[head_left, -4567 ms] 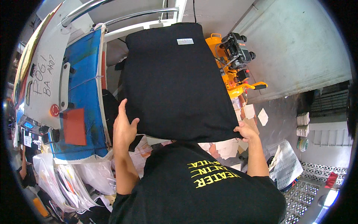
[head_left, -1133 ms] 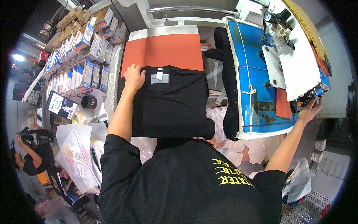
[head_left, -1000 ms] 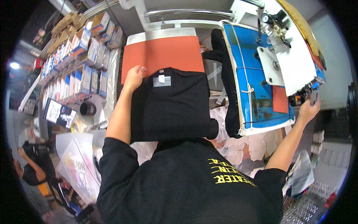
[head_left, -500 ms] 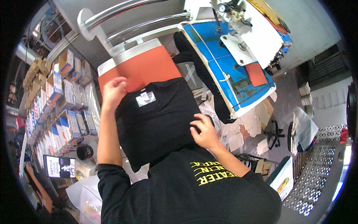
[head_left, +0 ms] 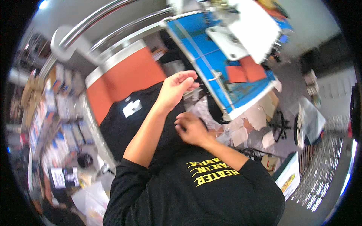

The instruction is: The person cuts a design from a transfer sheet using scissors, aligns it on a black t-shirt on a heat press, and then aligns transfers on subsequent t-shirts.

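Note:
A black T-shirt [head_left: 126, 130] lies spread over the orange pad [head_left: 134, 69] of a press, with a whitish label patch [head_left: 131, 108] near its collar. My left hand [head_left: 176, 90] is raised above the shirt's right side, fingers loosely curled and nothing visible in them. Below it my right hand [head_left: 192, 130] hovers over or rests on the shirt's right edge, fingers bent and apart; whether it touches the cloth is unclear. Two flat red-orange pieces lie on the neighbouring blue board [head_left: 196, 41]: one piece [head_left: 236, 74] is next to the other piece [head_left: 253, 69].
Chrome bars [head_left: 102, 22] run above the press at the upper left. A white plate [head_left: 228, 41] sits over the blue board. Stacked boxes [head_left: 69, 81] fill the left side. Papers [head_left: 256, 118] litter the floor at right, near a chair base [head_left: 281, 126].
My left hand has swung right, from the orange pad's left side to above the shirt. A second red-orange piece now shows on the blue board. The view has shifted and blurred.

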The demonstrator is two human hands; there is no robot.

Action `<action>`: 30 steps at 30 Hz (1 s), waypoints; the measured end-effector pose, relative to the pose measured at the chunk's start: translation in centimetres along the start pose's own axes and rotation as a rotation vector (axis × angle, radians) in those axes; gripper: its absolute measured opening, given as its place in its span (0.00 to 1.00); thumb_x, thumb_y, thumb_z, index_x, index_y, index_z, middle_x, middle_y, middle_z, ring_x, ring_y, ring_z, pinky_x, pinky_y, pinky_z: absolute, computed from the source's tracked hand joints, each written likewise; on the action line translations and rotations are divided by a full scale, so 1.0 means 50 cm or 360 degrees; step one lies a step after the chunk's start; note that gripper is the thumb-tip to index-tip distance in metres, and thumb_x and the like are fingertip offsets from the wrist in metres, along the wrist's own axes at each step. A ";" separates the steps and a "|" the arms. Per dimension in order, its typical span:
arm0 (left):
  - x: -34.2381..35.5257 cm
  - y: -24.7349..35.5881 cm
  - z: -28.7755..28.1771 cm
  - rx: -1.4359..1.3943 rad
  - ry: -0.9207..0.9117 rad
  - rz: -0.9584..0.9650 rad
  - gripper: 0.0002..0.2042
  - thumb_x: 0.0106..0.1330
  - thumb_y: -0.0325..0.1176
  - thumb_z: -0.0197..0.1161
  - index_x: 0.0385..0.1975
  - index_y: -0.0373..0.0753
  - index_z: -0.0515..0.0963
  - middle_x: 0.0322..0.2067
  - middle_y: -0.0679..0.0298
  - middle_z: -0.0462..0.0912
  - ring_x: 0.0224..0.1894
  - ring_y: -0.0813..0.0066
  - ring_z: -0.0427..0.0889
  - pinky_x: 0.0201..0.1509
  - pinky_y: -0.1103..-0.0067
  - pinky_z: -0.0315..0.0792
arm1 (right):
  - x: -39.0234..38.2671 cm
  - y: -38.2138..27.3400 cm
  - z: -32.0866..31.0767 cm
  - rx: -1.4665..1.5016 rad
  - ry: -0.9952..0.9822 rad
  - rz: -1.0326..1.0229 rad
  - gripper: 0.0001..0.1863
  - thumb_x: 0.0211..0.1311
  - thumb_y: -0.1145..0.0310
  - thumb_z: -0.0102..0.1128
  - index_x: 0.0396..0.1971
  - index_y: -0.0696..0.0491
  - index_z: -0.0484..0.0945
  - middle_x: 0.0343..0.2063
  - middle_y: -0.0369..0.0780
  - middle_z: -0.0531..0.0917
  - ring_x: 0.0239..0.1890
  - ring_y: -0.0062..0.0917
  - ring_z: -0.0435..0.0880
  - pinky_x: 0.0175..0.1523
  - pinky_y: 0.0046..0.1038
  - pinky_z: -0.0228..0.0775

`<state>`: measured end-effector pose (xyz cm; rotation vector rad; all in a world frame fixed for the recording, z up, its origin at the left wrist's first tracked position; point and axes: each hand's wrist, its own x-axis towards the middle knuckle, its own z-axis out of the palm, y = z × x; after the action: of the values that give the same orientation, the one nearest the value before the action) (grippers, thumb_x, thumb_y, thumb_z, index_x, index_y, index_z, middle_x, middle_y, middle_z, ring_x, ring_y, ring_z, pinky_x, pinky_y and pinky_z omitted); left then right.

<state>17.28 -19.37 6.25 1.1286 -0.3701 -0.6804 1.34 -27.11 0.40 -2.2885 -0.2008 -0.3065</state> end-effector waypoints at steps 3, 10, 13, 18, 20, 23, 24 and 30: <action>-0.159 0.027 -0.183 0.0866 0.0455 0.0186 0.10 0.70 0.29 0.61 0.45 0.32 0.83 0.39 0.59 0.87 0.42 0.74 0.86 0.47 0.77 0.78 | 0.067 0.034 0.017 -0.0093 0.0145 -0.0254 0.04 0.53 0.74 0.64 0.28 0.56 0.79 0.33 0.45 0.83 0.41 0.42 0.80 0.49 0.42 0.71; -0.384 0.014 -0.496 0.2480 0.1257 0.0250 0.08 0.62 0.34 0.66 0.36 0.37 0.82 0.38 0.56 0.83 0.45 0.55 0.80 0.52 0.61 0.70 | 0.335 0.082 0.146 -0.0635 -0.0224 -0.0324 0.17 0.57 0.57 0.68 0.45 0.47 0.82 0.52 0.40 0.76 0.58 0.39 0.70 0.59 0.48 0.60; -0.394 0.003 -0.523 0.2409 0.1259 -0.0131 0.09 0.59 0.36 0.68 0.32 0.39 0.80 0.39 0.59 0.82 0.44 0.56 0.79 0.49 0.60 0.69 | 0.420 0.100 0.163 -0.0700 -0.0300 -0.0250 0.14 0.58 0.58 0.67 0.43 0.46 0.83 0.48 0.39 0.79 0.54 0.38 0.74 0.56 0.48 0.61; -0.387 -0.015 -0.508 0.2477 0.1470 0.0287 0.12 0.57 0.35 0.71 0.36 0.42 0.77 0.37 0.62 0.80 0.46 0.57 0.78 0.49 0.61 0.67 | 0.405 0.083 0.196 -0.0734 -0.0016 -0.0238 0.16 0.58 0.58 0.67 0.43 0.51 0.82 0.41 0.40 0.81 0.51 0.38 0.76 0.54 0.46 0.62; -0.397 -0.014 -0.511 0.2536 0.1424 0.0366 0.12 0.57 0.34 0.70 0.37 0.41 0.77 0.37 0.60 0.79 0.45 0.58 0.79 0.50 0.61 0.67 | 0.397 0.068 0.189 -0.0739 -0.0015 -0.0216 0.16 0.59 0.59 0.67 0.42 0.52 0.81 0.40 0.41 0.82 0.50 0.38 0.77 0.54 0.45 0.63; -0.409 0.010 -0.547 0.2415 0.1021 -0.0116 0.13 0.58 0.34 0.70 0.39 0.39 0.76 0.35 0.56 0.79 0.43 0.54 0.79 0.51 0.62 0.69 | 0.389 0.092 0.167 -0.0665 -0.0168 -0.0116 0.13 0.61 0.59 0.65 0.39 0.52 0.81 0.40 0.42 0.83 0.49 0.39 0.80 0.53 0.46 0.64; -0.406 0.015 -0.557 0.2321 0.1027 0.0031 0.13 0.58 0.35 0.70 0.38 0.38 0.76 0.35 0.55 0.80 0.43 0.52 0.79 0.50 0.62 0.70 | 0.396 0.100 0.160 -0.0610 -0.0155 -0.0087 0.13 0.62 0.59 0.64 0.39 0.52 0.81 0.40 0.43 0.84 0.49 0.40 0.80 0.52 0.45 0.64; -0.425 0.085 -0.526 0.2335 0.1056 -0.0497 0.13 0.64 0.38 0.68 0.35 0.34 0.78 0.35 0.44 0.83 0.43 0.44 0.82 0.45 0.62 0.74 | 0.390 0.074 0.104 -0.0631 -0.0187 0.0178 0.23 0.59 0.49 0.67 0.29 0.58 0.82 0.29 0.49 0.85 0.37 0.45 0.85 0.43 0.42 0.73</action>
<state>18.34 14.29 1.01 2.7453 -0.0575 -0.1573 21.74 -24.82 -0.08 -2.7014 -0.0746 -0.1635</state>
